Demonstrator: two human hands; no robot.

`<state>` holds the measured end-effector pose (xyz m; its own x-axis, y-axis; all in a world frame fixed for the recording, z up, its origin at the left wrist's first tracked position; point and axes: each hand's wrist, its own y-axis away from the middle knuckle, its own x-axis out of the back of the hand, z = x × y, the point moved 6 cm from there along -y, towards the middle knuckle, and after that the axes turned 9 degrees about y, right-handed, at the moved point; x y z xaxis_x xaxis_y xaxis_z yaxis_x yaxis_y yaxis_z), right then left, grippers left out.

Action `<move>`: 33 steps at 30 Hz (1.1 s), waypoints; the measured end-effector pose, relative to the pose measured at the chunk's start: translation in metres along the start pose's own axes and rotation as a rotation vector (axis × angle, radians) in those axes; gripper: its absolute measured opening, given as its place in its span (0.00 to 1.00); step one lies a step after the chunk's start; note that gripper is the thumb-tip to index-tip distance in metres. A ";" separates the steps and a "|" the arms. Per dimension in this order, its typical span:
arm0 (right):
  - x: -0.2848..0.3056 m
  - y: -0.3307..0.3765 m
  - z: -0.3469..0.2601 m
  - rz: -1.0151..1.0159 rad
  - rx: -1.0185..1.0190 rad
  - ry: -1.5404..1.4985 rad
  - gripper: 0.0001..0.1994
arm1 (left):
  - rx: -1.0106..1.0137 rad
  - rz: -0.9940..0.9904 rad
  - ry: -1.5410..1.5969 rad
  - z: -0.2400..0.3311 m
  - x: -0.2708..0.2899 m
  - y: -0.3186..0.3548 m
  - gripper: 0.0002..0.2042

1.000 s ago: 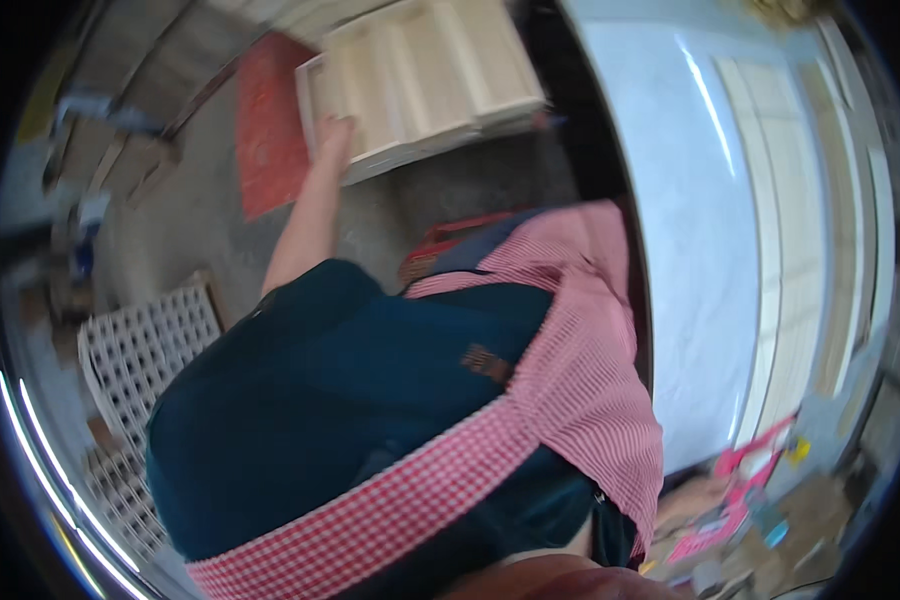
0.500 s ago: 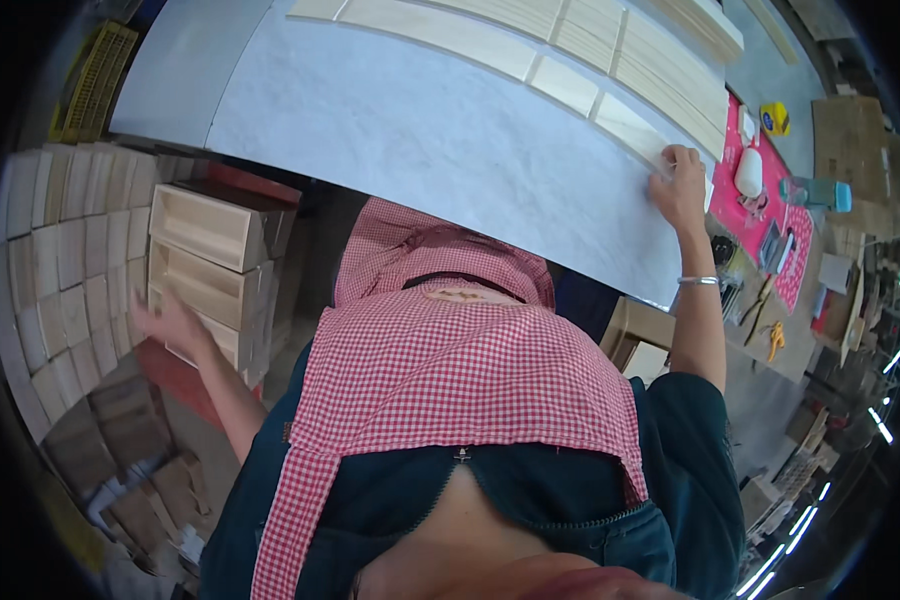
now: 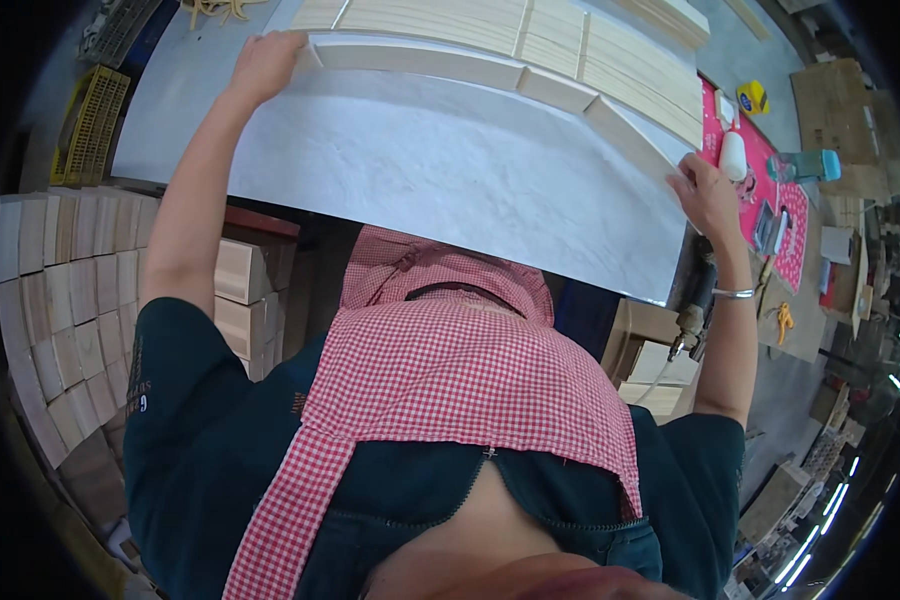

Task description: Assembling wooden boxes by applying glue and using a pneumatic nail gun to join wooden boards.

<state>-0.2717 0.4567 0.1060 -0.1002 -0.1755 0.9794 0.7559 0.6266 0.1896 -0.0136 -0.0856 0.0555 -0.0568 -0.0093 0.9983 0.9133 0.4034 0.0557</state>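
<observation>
A long, pale wooden strip (image 3: 420, 62), divided into hinged-looking segments, curves across the far part of the marbled tabletop (image 3: 370, 150). Its segments stand partly tilted up along the front of flat, grooved wooden boards (image 3: 430, 18). At the strip's left end, my left hand (image 3: 269, 66) is closed on it, knuckles up. My right hand (image 3: 708, 200), with a bracelet on the wrist, pinches its right end near the table's right edge. Fingertips of both hands are partly hidden.
Stacked wooden boxes (image 3: 238, 270) and piled blocks (image 3: 80, 285) stand left below the table. A yellow crate (image 3: 90, 125) is farther left. On the right are a pink mat (image 3: 760, 145), white bottle (image 3: 732, 157), teal-lidded container (image 3: 810, 165) and orange-handled tool (image 3: 785, 322).
My left hand has risen from beside the stacked boxes to the strip's left end. The strip's segments, flat before, now tilt up and bend at the right. My right hand moved slightly rightward.
</observation>
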 end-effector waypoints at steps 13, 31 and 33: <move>-0.039 0.076 -0.128 0.174 -0.023 -0.588 0.19 | -0.004 -0.144 1.085 0.142 -0.020 0.069 0.28; -0.045 0.048 -0.218 0.568 0.413 -0.278 0.12 | -0.019 -0.432 1.449 0.186 -0.032 0.085 0.35; -0.045 0.047 -0.219 0.580 0.411 -0.277 0.12 | 0.001 -0.463 1.494 0.185 -0.033 0.085 0.38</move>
<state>-0.0902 0.3282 0.0553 0.0399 0.4309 0.9015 0.4409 0.8021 -0.4029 -0.0083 0.1182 0.0245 0.1146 -0.9934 0.0042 0.9299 0.1087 0.3513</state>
